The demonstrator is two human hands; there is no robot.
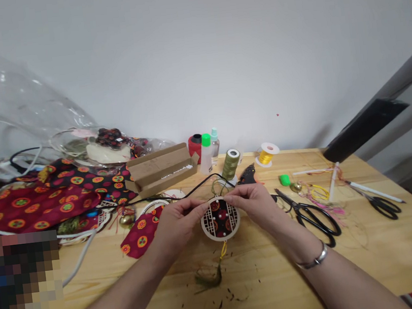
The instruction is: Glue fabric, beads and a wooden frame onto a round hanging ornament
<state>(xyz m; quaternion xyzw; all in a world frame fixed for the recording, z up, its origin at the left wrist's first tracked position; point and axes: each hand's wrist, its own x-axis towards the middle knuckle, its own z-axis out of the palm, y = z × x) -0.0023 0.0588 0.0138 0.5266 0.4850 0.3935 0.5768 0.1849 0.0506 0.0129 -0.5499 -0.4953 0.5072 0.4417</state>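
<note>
Between both hands, upright above the table, is a round pendant ornament (221, 219) with a pale rim, lattice sides, dark patterned fabric and small white beads. My left hand (178, 222) pinches its upper left rim between thumb and fingers. On the upper right rim, the thumb and fingers of my right hand (250, 201) are closed. An olive cord loop (220, 186) rises from its top. Below it hang a yellow cord (223, 249) and a dark green tassel (209, 276). Red patterned fabric (141, 238) lies beside my left hand.
Large black scissors (315, 216) lie right of my right hand, and smaller scissors (383, 206) farther right. Behind stand a cardboard box (165, 171), a green-capped bottle (207, 157), an olive thread spool (231, 164) and a yellow thread spool (265, 155). Patterned cloth (40, 200) covers the left side.
</note>
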